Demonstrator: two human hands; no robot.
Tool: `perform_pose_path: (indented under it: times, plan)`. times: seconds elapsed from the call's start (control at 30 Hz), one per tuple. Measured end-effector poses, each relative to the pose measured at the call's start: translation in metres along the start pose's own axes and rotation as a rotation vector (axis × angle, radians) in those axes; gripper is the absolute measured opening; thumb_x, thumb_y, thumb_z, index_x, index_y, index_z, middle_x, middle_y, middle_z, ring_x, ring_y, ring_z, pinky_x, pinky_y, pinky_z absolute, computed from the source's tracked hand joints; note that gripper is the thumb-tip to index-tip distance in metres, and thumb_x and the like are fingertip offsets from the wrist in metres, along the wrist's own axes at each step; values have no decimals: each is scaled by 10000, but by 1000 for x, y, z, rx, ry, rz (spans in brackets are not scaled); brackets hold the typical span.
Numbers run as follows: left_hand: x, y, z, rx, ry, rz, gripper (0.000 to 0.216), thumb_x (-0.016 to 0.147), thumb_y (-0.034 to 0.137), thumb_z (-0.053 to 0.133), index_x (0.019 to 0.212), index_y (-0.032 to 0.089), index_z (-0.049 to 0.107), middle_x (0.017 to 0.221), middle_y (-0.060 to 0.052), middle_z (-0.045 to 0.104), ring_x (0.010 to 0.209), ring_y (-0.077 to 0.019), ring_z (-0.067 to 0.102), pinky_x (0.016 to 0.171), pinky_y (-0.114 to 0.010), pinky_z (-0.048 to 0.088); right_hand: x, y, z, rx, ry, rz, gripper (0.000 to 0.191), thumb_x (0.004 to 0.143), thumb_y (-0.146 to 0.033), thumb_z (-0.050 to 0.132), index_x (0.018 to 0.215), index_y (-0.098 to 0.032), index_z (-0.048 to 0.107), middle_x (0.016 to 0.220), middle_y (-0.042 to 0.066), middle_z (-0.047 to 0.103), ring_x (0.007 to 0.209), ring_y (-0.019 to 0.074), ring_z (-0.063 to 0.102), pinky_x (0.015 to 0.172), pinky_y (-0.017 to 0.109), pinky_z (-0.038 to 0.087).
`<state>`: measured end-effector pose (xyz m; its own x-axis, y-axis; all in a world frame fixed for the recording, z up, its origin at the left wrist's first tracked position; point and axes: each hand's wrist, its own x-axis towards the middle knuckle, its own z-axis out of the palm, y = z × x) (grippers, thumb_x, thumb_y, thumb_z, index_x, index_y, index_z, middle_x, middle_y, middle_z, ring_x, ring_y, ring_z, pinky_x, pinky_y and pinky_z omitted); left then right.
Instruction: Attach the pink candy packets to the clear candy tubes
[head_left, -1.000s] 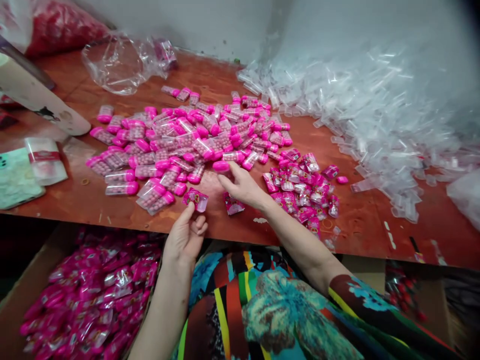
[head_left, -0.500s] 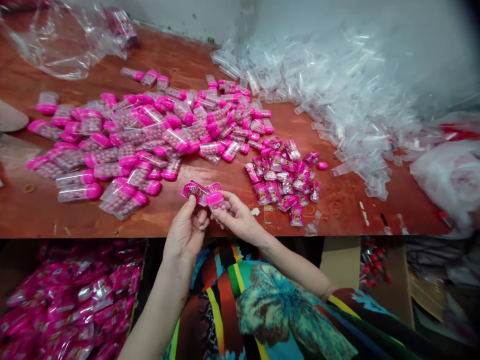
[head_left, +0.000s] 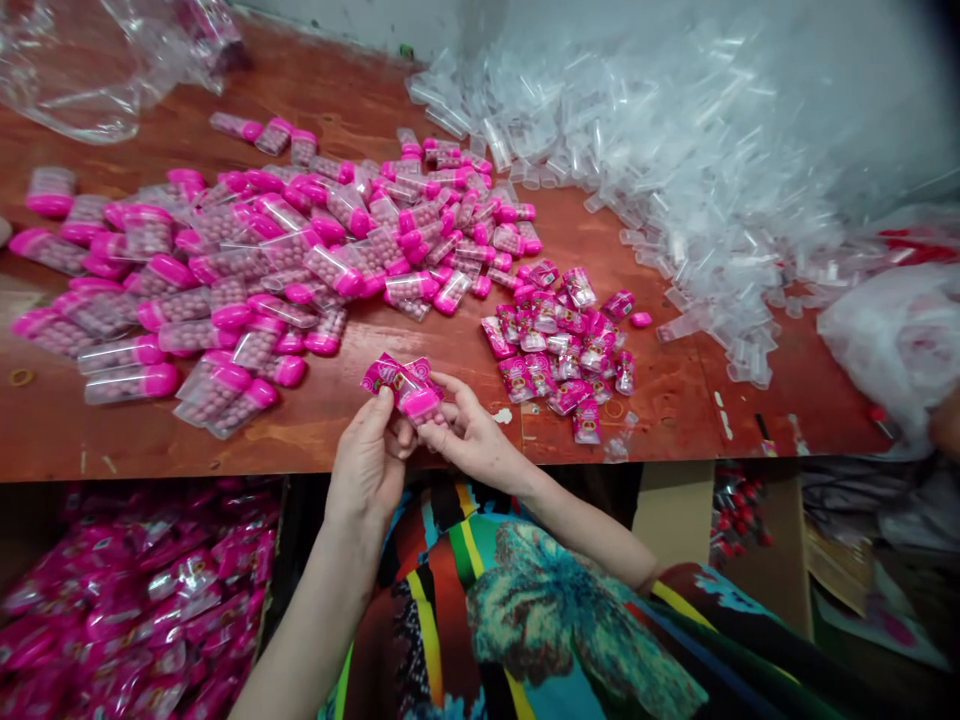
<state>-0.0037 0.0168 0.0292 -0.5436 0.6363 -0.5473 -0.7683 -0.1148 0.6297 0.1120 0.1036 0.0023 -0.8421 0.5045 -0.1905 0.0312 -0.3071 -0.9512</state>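
My left hand point(head_left: 366, 445) pinches a small pink printed wrapper point(head_left: 382, 371) between thumb and fingers. In my right hand point(head_left: 469, 430) is a small clear candy bottle point(head_left: 421, 403) with a pink cap and pink balls in it. The bottle lies against the wrapper's right part; whether it is inside the wrapper I cannot tell. Both hands are close together over the table's front edge. Right of them lies a pile of pink wrapped packs point(head_left: 562, 335). Farther left spreads a large heap of pink-capped candy bottles point(head_left: 285, 250).
Empty clear tubes point(head_left: 637, 150) are heaped at the back right of the red-brown table point(head_left: 442, 340). A white plastic bag point(head_left: 892, 340) sits at the right end, a clear bag point(head_left: 90, 70) at the back left. Below the edge, a box holds pink packs point(head_left: 142, 600); another holds red-and-clear pieces point(head_left: 739, 510).
The candy bottle has tilted and shifted slightly left, closer against the wrapper. My left hand keeps its grip on the wrapper. The whole view has shifted a little.
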Motion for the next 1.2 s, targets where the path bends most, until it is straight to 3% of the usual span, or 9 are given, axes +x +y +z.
perform_pose_path:
  times: [0.23,0.4,0.5,0.6,0.8,0.93,1.07,1.2]
  plan:
    - [-8,4,5,96,-123,-45,310,771,356,948,860,149,736,537,37,541,475,-91,459,437,-173,326,2,-8,-15,155,-140,91,813,930,-608,826,1515,-252,387,829,-47,631,733,167,622,678,303,510]
    - [-10,0,9,131,-165,-77,400,757,458,955,757,129,728,512,18,536,465,-78,415,433,-181,320,-1,-3,-15,32,-60,2,748,968,-604,767,1507,-253,384,879,-29,628,747,172,626,715,324,530]
    - [-11,-5,8,149,-155,-110,410,717,445,986,764,128,731,494,41,503,450,-63,382,446,-179,331,-6,2,-13,-132,-16,-74,625,1048,-487,680,1551,-262,384,894,-16,626,748,177,615,708,326,514]
    - [-11,-8,9,154,-125,-131,440,679,453,1009,752,132,717,487,53,487,440,-55,375,432,-171,299,-9,7,-10,-296,87,-131,629,1053,-379,678,1596,-280,375,878,-22,623,734,173,600,708,322,497]
    - [-11,-1,11,118,-87,-142,491,589,443,1047,761,118,723,554,64,525,419,-10,296,399,-164,224,-12,4,-9,80,4,-5,763,960,-576,784,1517,-270,361,871,-37,637,664,139,580,576,241,427]
    - [-14,1,10,180,-118,-133,486,661,494,1011,767,121,718,502,58,495,429,-34,337,426,-172,258,-17,-3,-14,143,-39,38,729,977,-617,771,1491,-273,386,854,-50,646,531,92,480,496,222,364]
    - [-19,-2,13,265,-139,-124,499,689,514,987,824,104,739,612,1,617,452,-32,375,438,-174,260,-14,-4,-18,316,-60,106,747,974,-618,774,1490,-264,367,768,-88,641,432,71,396,439,208,307]
    - [-19,0,14,240,-156,-137,474,692,503,982,806,126,718,606,16,602,460,-41,379,448,-185,285,-12,-5,-17,246,-35,61,722,975,-618,781,1458,-255,386,766,-86,652,435,68,415,432,201,298]
